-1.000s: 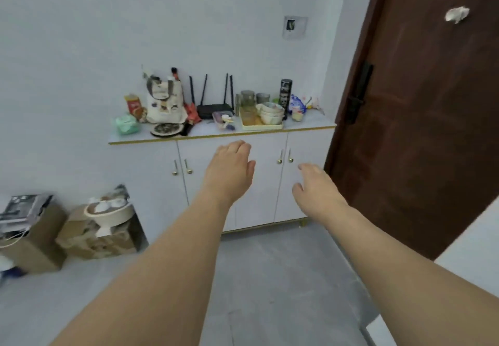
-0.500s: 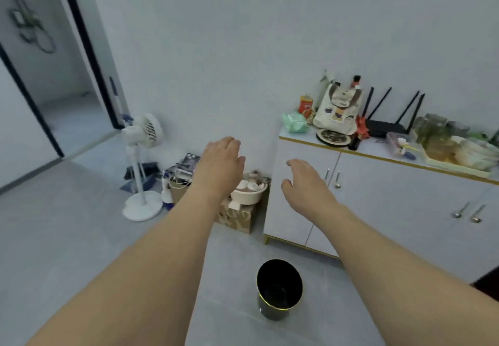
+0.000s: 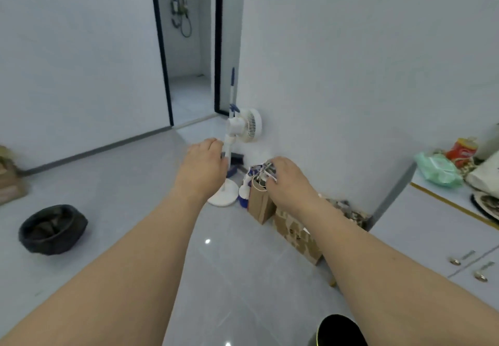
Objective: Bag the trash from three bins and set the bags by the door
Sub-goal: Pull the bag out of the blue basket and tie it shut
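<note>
— Where are the bins?
— A round black bin lined with a dark crumpled bag point(image 3: 52, 232) sits on the grey tiled floor point(image 3: 129, 199), far left; a glossy black cylindrical bin point(image 3: 340, 331) is at the bottom edge.
— The hands?
— Left hand point(image 3: 204, 168) and right hand point(image 3: 289, 181) reach forward, fingers relaxed, each grip holding nothing, near the white pedestal fan point(image 3: 237, 154).

Home: fan point(image 3: 244, 127), shower doorway point(image 3: 186, 45)

White walls point(image 3: 351, 48), glossy grey tiled floor point(image 3: 135, 183), white cabinet point(image 3: 432, 237) at right.
</note>
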Demonstrator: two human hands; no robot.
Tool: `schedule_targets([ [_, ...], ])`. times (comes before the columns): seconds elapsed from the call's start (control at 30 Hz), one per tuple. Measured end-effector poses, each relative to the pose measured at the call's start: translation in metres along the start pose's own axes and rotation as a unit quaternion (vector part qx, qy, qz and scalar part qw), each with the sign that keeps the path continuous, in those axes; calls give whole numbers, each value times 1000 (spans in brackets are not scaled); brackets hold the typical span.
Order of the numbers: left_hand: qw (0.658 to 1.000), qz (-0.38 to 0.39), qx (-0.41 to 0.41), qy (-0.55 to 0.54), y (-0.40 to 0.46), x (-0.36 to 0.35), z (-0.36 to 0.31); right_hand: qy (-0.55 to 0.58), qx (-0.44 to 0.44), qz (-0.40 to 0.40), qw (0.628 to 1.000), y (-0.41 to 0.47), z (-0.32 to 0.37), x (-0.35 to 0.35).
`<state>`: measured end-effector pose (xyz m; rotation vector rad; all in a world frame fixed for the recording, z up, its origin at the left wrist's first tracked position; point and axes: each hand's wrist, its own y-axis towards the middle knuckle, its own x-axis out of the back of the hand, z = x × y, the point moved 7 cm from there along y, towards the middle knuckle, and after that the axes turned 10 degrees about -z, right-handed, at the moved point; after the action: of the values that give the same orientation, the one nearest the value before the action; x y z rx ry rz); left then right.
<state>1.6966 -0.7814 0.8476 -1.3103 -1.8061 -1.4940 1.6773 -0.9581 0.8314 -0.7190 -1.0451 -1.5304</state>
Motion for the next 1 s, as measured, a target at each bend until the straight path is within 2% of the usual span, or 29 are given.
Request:
schedule_targets([
  [0.17, 997, -16, 70, 26, 27, 8, 104, 6, 60, 40, 997, 56, 74, -60],
  [0.3, 995, -25, 88, 49, 49, 24, 190, 16, 90, 59, 994, 102, 149, -115],
  [0.63, 986, -28, 148, 73, 108, 56, 460, 48, 137, 108, 983, 189, 366, -262],
  [1.0, 979, 6, 167, 113, 179, 38, 687, 36, 150, 185, 971, 308, 500, -427],
])
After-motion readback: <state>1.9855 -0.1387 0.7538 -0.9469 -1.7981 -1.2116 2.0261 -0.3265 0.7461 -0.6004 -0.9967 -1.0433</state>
